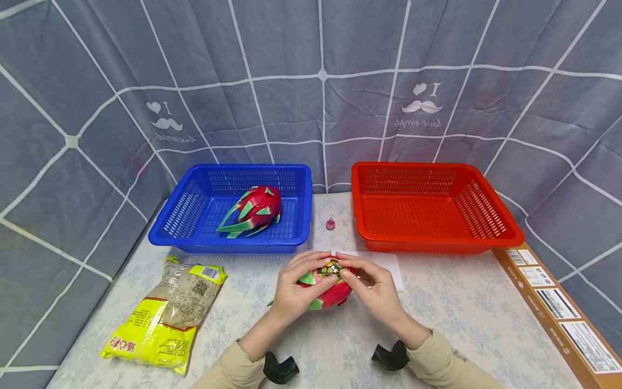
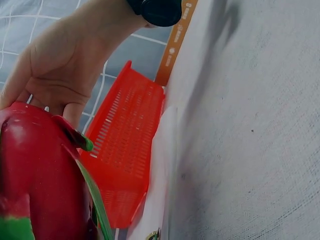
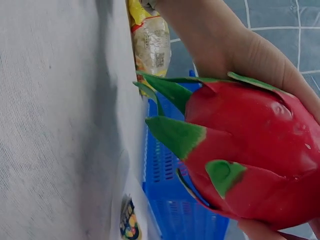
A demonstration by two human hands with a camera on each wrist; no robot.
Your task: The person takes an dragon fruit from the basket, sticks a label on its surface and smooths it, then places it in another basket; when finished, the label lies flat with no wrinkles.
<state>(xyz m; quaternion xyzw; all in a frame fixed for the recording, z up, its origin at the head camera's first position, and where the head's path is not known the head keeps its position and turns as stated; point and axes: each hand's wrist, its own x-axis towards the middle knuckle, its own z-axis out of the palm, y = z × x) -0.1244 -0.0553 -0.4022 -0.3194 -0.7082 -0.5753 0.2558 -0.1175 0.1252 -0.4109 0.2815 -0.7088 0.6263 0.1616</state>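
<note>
A red dragon fruit (image 1: pixel 337 296) with green-tipped scales is held between both hands above the table. My left hand (image 1: pixel 293 289) curls round its left side, my right hand (image 1: pixel 380 292) round its right. Both thumbs press at a black and gold sticker (image 1: pixel 329 268) on top of the fruit. Partly hidden behind the hands lies a white sheet (image 1: pixel 392 266); the right wrist view shows a colourful label (image 3: pixel 130 221) on it. From the left wrist, the right hand (image 2: pixel 62 70) appears against the far side of the fruit.
Another dragon fruit (image 1: pixel 262 208) lies in a blue basket (image 1: pixel 194 242) at back left. A red basket (image 1: pixel 437 240) stands at back right, a small wrapped lollipop (image 1: pixel 330 222) between them. A yellow bag (image 1: pixel 167 319) lies left; a brown box (image 1: pixel 559 313) lines the right edge.
</note>
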